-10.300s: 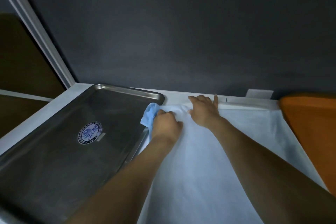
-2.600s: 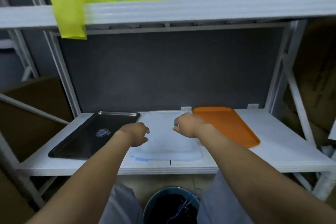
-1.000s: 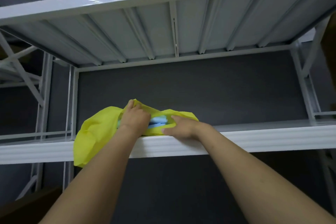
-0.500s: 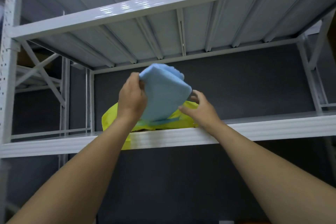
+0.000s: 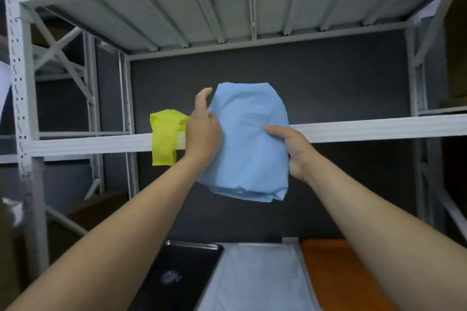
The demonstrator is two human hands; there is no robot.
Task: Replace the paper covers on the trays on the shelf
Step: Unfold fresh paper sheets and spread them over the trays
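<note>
A folded light-blue paper cover (image 5: 249, 141) hangs in the air in front of the upper shelf. My left hand (image 5: 203, 129) grips its left edge, thumb in front and forefinger raised. My right hand (image 5: 293, 149) grips its right edge. Below, on the lower shelf, a bare steel tray (image 5: 187, 267) with a round logo lies at the left. Beside it the middle tray carries a pale paper cover (image 5: 260, 278). An orange tray (image 5: 336, 267) lies to the right.
A yellow bag (image 5: 164, 139) hangs over the front edge of the upper white shelf (image 5: 366, 129). White metal uprights (image 5: 22, 108) stand at the left and right. A dark panel closes the back. Another shelf deck lies overhead.
Both hands have drawn the blue folded cover out of the yellow bag and lowered it toward me. The view has tilted down, so the lower shelf's trays show again.
</note>
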